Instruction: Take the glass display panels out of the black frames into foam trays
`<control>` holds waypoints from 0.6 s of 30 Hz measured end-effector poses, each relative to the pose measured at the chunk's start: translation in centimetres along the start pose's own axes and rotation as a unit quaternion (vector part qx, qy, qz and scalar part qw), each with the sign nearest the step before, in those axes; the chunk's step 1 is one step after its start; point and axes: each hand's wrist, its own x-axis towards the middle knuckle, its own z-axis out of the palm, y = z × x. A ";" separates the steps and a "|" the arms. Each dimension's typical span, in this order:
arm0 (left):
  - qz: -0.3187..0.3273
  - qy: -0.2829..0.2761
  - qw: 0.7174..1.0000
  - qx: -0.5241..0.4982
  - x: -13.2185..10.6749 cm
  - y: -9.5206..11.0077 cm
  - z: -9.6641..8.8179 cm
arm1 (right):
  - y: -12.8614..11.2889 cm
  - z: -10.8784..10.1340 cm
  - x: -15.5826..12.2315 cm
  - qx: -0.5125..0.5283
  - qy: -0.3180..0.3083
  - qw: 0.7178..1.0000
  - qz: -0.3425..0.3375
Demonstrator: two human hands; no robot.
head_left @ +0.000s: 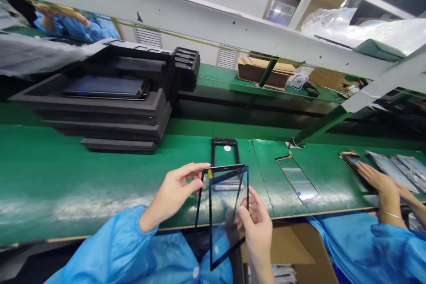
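Note:
My left hand (175,191) pinches the top left corner of a clear glass panel with a black border (229,213), held upright above the bench edge. My right hand (256,226) grips the panel's right edge, fingers curled round it. A small yellow tab sits at the panel's top corner. A second black-edged sheet shows just behind the first; I cannot tell whether the two are joined. Behind the panel, a black rectangular frame (226,151) lies flat on the green bench surface (66,177).
A stack of black foam trays (109,111) with a screen on top stands at the left back. A glass strip (298,180) lies to the right. A co-worker's hands (379,179) rest on more panels (396,166) at far right. A cardboard box (299,248) sits below the bench.

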 end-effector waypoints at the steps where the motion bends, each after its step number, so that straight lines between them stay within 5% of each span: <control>1: 0.001 0.004 1.000 -0.006 -0.1 0.0 0.0 | 0.0 0.1 0.0 -0.001 0.002 1.000 0.000; 18: 0.020 0.055 0.996 -0.074 -0.7 0.0 1.3 | -0.9 0.6 -0.3 -0.016 0.008 1.000 0.025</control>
